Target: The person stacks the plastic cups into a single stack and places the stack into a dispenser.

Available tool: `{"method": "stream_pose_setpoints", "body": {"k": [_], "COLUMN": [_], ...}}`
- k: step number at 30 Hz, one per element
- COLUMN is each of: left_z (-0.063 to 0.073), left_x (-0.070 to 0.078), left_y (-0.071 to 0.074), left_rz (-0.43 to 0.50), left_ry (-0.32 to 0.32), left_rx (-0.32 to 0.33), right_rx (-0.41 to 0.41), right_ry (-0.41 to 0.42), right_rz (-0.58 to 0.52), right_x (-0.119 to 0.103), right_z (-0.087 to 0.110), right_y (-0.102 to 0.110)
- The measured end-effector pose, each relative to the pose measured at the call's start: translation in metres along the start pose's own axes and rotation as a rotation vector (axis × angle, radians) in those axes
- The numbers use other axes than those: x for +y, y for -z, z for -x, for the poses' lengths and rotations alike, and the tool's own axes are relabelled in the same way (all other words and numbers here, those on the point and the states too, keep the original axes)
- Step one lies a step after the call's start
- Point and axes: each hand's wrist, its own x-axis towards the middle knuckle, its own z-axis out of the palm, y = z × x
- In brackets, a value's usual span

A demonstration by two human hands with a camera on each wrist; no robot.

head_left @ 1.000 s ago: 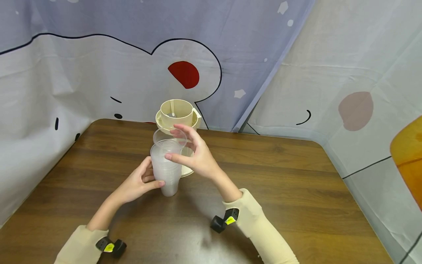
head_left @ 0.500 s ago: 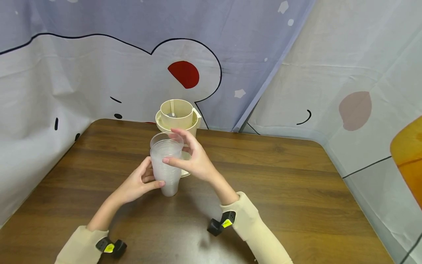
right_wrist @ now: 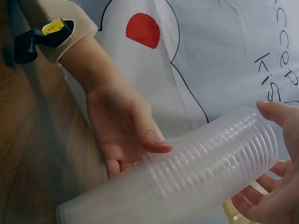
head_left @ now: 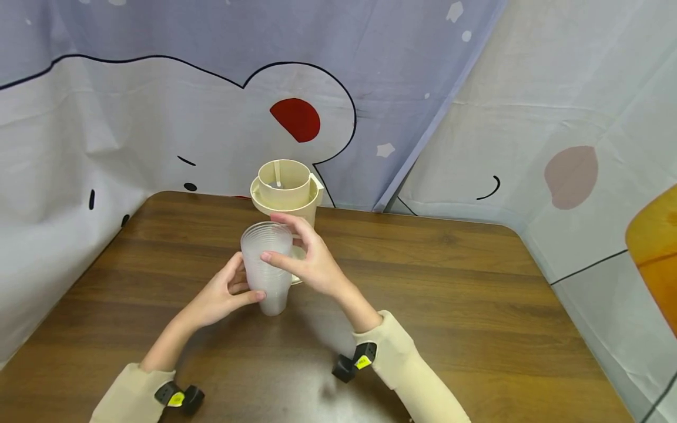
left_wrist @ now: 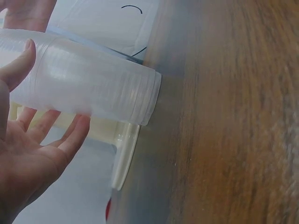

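A stack of clear plastic cups (head_left: 268, 273) stands close to upright on the table, its rims on top. My left hand (head_left: 214, 294) grips the stack's lower part, thumb in front and fingers behind. At the rims, my right hand (head_left: 312, 264) holds the stack from the right side, with its thumb on the near face. The right wrist view shows the many ribbed rims of the cup stack (right_wrist: 219, 154) between that thumb and fingers. In the left wrist view, the base of the cup stack (left_wrist: 149, 98) is close to the tabletop.
Right behind the cups stands a cream plastic appliance (head_left: 285, 197) with a round open top and a round base, partly hidden by my right hand. The brown wooden table (head_left: 423, 294) ends at a printed curtain (head_left: 211, 129) at the back and right.
The top cup, raised above the others a second ago, has gone down into the stack with my right hand. My left hand has stayed in place.
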Motion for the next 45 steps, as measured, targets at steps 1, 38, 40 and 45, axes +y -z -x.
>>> {"method": "stream_pose_setpoints", "body": {"k": [1,38,40,45], "left_z": [0.000,0.008,0.008,0.007], "left_x": [0.000,0.005,0.005,0.003], "left_y": [0.000,0.000,-0.001,-0.005], "left_rz": [0.001,-0.067,-0.057,-0.050], "left_ry": [-0.001,-0.050,-0.068,-0.085], "left_rx": [0.000,0.127,0.144,0.171], "right_rx": [-0.002,-0.125,-0.135,-0.157], "right_ry": [0.001,-0.175,-0.179,-0.177], "right_rz": [0.011,-0.090,-0.091,-0.085], "right_x": [0.000,0.038,0.039,0.041], "right_z": [0.000,0.028,0.029,0.030], "right_y": [0.000,0.006,0.006,0.005]}}
